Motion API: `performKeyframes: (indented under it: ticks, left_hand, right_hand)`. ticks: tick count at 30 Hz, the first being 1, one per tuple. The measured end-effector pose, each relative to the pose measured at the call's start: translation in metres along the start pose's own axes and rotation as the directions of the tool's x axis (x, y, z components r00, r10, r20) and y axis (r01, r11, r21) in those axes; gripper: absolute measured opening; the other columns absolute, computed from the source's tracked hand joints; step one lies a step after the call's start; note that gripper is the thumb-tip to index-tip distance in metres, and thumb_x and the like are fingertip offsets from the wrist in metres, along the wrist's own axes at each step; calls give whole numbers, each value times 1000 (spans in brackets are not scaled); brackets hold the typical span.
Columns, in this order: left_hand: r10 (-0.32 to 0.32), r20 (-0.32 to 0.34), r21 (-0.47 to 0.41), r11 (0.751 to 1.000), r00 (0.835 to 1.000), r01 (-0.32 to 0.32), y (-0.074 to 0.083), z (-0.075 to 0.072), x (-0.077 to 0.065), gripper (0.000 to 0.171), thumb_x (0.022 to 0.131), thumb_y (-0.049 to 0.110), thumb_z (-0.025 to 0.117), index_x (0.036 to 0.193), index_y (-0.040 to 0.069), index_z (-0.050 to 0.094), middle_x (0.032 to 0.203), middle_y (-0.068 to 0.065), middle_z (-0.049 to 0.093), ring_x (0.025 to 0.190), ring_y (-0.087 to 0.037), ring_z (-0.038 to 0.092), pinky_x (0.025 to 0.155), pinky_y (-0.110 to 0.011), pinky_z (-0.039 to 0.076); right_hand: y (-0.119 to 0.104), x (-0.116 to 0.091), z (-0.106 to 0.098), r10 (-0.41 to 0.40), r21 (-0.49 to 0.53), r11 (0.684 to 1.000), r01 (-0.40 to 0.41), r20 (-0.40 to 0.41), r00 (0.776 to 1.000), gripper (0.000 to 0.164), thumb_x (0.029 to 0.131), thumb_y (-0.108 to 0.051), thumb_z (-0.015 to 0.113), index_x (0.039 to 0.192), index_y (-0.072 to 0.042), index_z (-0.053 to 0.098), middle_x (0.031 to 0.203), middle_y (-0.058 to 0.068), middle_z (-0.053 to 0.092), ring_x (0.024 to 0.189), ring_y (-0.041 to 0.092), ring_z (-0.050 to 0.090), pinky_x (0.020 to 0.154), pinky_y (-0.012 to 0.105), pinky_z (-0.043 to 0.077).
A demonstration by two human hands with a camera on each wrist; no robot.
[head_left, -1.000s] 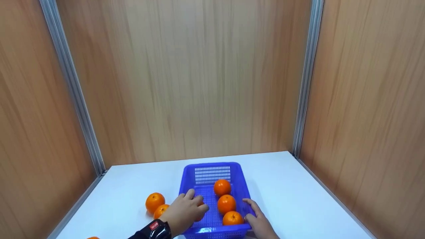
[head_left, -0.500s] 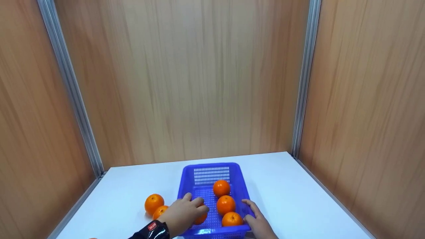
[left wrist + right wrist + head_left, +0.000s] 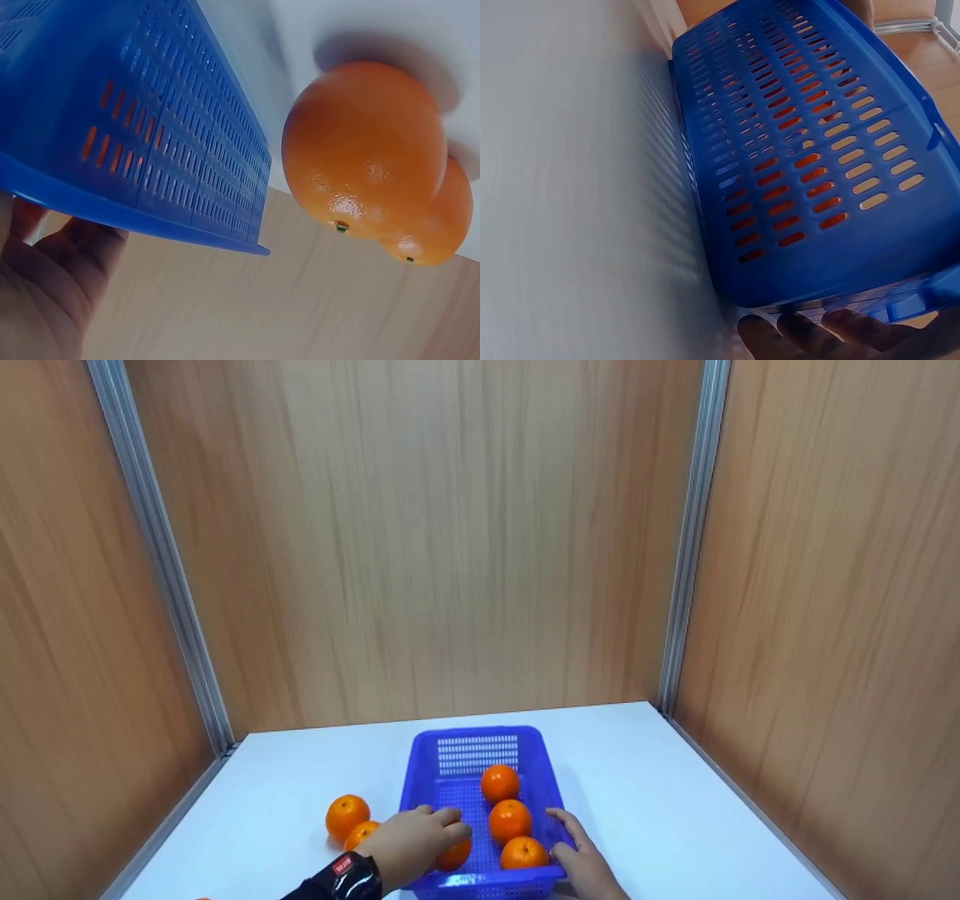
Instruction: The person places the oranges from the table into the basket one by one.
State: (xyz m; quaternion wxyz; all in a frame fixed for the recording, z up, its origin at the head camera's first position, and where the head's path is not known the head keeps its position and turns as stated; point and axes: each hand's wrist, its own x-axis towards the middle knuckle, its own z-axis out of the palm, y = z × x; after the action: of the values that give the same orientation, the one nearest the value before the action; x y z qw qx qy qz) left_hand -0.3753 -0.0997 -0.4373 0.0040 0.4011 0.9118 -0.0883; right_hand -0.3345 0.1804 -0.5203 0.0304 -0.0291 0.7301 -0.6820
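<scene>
A blue plastic basket (image 3: 427, 769) with slotted walls sits on the white table. Inside, along its right side, lie three oranges in a row, the middle orange (image 3: 510, 821) among them. My left hand (image 3: 412, 840) reaches over the left rim, its fingers bent round another orange (image 3: 454, 855) at the near left; the hand covers part of that fruit. My right hand (image 3: 589, 862) holds the near right corner of the basket; in the right wrist view its fingertips (image 3: 802, 337) show at the basket's end. Two more oranges, one nearer (image 3: 364, 150), rest outside, left of the basket.
The edge of one more orange (image 3: 202, 898) shows at the bottom left of the head view. Wooden panels (image 3: 450, 547) with metal corner posts (image 3: 686, 547) enclose the table (image 3: 645, 780) at the back and both sides.
My left hand's raised fingers have come down over the orange, and more of that orange shows beneath them. The right hand stays at the basket corner. The other oranges have not moved.
</scene>
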Motion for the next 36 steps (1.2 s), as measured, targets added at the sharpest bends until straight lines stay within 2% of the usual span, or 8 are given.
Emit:
performKeyframes:
  ticks: [5, 8, 15, 19, 23, 27, 29, 36]
  left_hand:
    - [12, 41, -61, 998, 999, -9, -1, -1, -2, 32, 84, 29, 68, 114, 37, 64, 95, 16, 60, 77, -8, 53, 79, -30, 53]
    - [6, 46, -73, 997, 999, -2, 0, 1, -2, 29, 83, 28, 68, 111, 36, 66, 89, 15, 58, 73, -7, 51, 76, -28, 52]
    - [5, 52, -66, 998, 999, -2, 0, 4, 0, 32, 80, 34, 69, 112, 37, 66, 94, 16, 62, 75, -7, 53, 81, -31, 55]
    - [24, 36, -42, 999, 999, -22, -1, 4, 0, 31, 82, 31, 69, 113, 36, 66, 99, 15, 65, 77, -6, 55, 84, -32, 56]
    - [25, 24, -31, 999, 999, -24, -2, 4, 0, 31, 83, 30, 69, 113, 36, 67, 102, 15, 66, 78, -6, 55, 84, -32, 55]
    - [17, 9, -1, 1000, 1000, -17, -2, 5, -2, 32, 83, 28, 70, 114, 36, 66, 107, 14, 65, 83, -8, 55, 86, -32, 54]
    - [13, 0, 30, 999, 1000, -13, -2, 4, -3, 33, 82, 26, 71, 114, 36, 67, 109, 14, 65, 85, -8, 54, 85, -31, 53]
    - [8, -44, 147, 989, 999, -1, -2, 1, -5, 33, 80, 23, 75, 110, 34, 68, 101, 12, 63, 82, -10, 48, 77, -26, 50]
  right_hand:
    - [1, 1, -1, 18, -15, 1000, -18, -5, 1000, 66, 83, -12, 48, 146, -22, 32, 157, 28, 8, 121, 42, 41, 78, 42, 49]
    - [2, 1, -1, 31, -14, 999, -31, -6, 1000, 66, 83, -13, 49, 146, -23, 33, 157, 27, 9, 126, 44, 38, 80, 43, 48]
    - [6, 1, -2, 51, 28, 998, -51, 15, 999, 66, 84, -13, 48, 147, -23, 31, 156, 31, 4, 129, 54, 36, 78, 49, 53]
    - [5, 3, -2, 33, -25, 999, -33, 4, 999, 66, 83, -12, 48, 147, -21, 30, 157, 29, 8, 137, 56, 21, 89, 53, 48]
    - [4, 4, -1, 33, -40, 999, -33, -6, 999, 68, 82, -12, 48, 148, -18, 29, 157, 27, 10, 139, 53, 20, 92, 53, 43]
    - [3, 5, 0, 36, -51, 998, -37, -25, 999, 67, 82, -11, 48, 147, -20, 32, 158, 25, 12, 141, 55, 13, 100, 68, 32]
    - [2, 5, 0, 31, -55, 998, -33, -29, 999, 66, 83, -11, 48, 146, -21, 33, 158, 25, 12, 141, 55, 10, 103, 71, 27]
    - [0, 3, 1, 29, -39, 999, -30, -39, 999, 66, 84, -11, 46, 147, -21, 31, 157, 28, 10, 135, 56, 26, 88, 59, 49]
